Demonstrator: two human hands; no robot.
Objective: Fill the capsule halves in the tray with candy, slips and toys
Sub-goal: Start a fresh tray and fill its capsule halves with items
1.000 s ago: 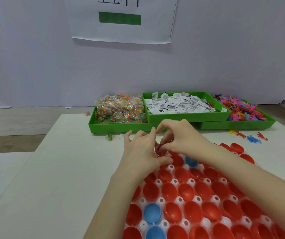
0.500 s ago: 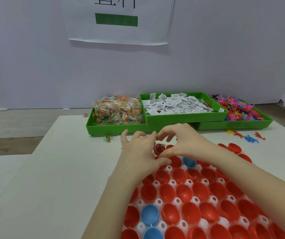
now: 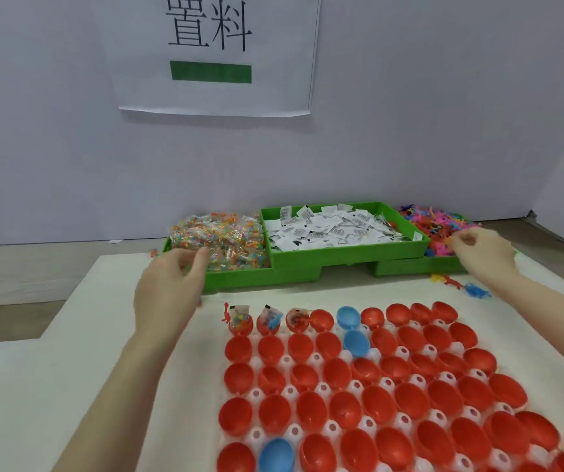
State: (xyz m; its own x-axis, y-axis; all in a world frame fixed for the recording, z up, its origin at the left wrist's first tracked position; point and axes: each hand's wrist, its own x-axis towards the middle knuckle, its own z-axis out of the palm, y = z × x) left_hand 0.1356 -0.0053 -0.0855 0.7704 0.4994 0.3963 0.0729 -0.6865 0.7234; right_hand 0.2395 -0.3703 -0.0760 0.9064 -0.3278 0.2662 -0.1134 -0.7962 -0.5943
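We are noting the left hand [image 3: 168, 287] curling over the candy packets [image 3: 219, 240], grasp unclear; right hand [image 3: 478, 248] pinching among toys [image 3: 437, 229]. 3 capsule halves [image 3: 239, 323] in the tray [image 3: 333, 427] are sitting overfull; contents risking spillage

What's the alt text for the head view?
Left hand reaches the candy bin and right hand the toy bin; between them sits a bin of slips. Three capsule halves in the tray's far row are filled.
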